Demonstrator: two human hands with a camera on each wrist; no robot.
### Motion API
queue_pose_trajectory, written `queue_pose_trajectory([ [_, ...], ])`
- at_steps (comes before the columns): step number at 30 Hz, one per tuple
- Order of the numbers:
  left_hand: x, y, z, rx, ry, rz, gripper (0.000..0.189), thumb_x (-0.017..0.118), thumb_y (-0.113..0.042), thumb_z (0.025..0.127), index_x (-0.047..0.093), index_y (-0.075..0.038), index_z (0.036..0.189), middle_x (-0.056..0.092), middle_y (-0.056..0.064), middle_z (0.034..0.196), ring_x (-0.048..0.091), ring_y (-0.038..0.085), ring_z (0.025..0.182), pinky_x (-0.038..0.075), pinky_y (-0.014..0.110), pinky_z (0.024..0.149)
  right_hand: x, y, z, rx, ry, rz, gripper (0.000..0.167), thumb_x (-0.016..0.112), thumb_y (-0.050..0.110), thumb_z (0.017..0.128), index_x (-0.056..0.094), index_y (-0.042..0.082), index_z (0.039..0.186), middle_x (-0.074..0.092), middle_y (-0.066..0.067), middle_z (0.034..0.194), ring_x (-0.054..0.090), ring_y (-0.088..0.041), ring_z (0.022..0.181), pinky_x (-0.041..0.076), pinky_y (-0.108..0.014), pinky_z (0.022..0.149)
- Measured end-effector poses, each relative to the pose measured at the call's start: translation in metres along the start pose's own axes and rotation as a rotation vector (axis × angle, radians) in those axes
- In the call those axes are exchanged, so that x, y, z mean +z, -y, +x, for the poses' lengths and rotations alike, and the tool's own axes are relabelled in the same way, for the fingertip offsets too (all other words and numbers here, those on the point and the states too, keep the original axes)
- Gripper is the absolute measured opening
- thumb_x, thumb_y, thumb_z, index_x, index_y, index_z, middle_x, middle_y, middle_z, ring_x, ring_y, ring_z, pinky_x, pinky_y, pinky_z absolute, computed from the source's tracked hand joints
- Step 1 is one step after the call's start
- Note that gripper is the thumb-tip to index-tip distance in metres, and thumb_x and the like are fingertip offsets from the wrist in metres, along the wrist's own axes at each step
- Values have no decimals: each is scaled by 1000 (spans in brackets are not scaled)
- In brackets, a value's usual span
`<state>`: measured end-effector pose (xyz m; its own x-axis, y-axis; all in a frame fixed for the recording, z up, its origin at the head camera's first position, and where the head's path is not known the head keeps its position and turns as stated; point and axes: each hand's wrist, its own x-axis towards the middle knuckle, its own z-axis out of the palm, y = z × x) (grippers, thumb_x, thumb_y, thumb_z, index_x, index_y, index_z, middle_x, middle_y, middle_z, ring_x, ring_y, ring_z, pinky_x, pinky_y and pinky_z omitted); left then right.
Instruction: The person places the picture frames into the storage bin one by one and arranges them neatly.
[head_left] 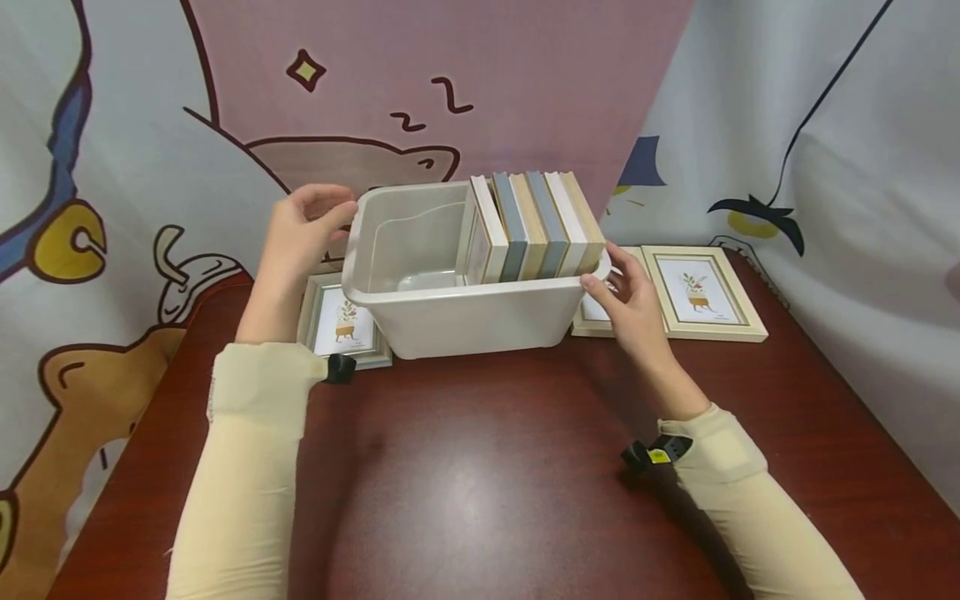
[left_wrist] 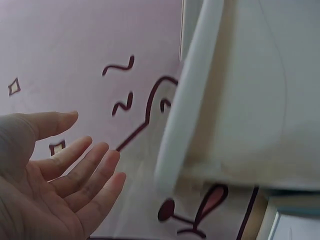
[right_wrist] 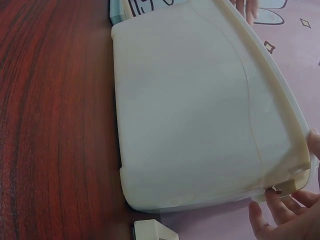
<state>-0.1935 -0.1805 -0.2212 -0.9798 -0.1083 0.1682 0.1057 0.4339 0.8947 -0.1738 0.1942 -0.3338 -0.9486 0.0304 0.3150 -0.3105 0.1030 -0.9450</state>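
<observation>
A pale grey plastic storage bin (head_left: 465,321) stands at the back of the dark table. Several picture frames (head_left: 536,225) in white, blue and beige are lined up on edge in its right half; the left half shows bare floor. My right hand (head_left: 633,304) holds the bin's right front corner, thumb on the rim and fingers beneath the lip, as the right wrist view shows with the hand (right_wrist: 290,217) at the corner. Beside the left rim is my left hand (head_left: 303,229), its fingers loose and, in the left wrist view, the hand (left_wrist: 75,185) apart from the bin.
One picture frame (head_left: 345,325) lies flat at the left, partly behind the bin. Two more lie at the right: a cream one (head_left: 705,292) and another (head_left: 592,321) mostly hidden by bin and hand. A cartoon-printed cloth (head_left: 525,83) hangs right behind the table.
</observation>
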Motion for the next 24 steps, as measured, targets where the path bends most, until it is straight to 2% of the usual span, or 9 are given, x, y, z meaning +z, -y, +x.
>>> queue_pose_trajectory([
  [2,-6,6,-1,-14,-17,8,42,62,-30,98,61,-6,132,65,2,122,60,5,106,53,38,103,0,0,1,2,1,3,57,58,2,98,37,1,151,44,-15,148,53,-3,119,47,-10,94],
  [8,-22,29,-4,-77,-76,27,41,61,-31,98,60,-8,132,63,-7,118,59,2,104,53,33,103,0,0,2,8,3,-8,58,59,4,98,37,2,151,43,-16,150,53,-4,121,47,-10,95],
  [15,-31,60,-9,-159,-136,24,41,62,-29,98,60,-7,132,60,-12,114,57,-2,100,53,20,92,0,1,2,17,4,-13,58,59,5,98,37,3,152,44,-14,149,53,-4,121,49,-9,93],
  [24,-33,104,-15,-262,-201,-35,35,63,-24,97,62,-10,130,58,-20,105,58,0,105,52,30,102,-1,1,0,21,4,-26,58,59,6,98,38,5,152,44,-12,148,53,-3,120,49,-9,92],
])
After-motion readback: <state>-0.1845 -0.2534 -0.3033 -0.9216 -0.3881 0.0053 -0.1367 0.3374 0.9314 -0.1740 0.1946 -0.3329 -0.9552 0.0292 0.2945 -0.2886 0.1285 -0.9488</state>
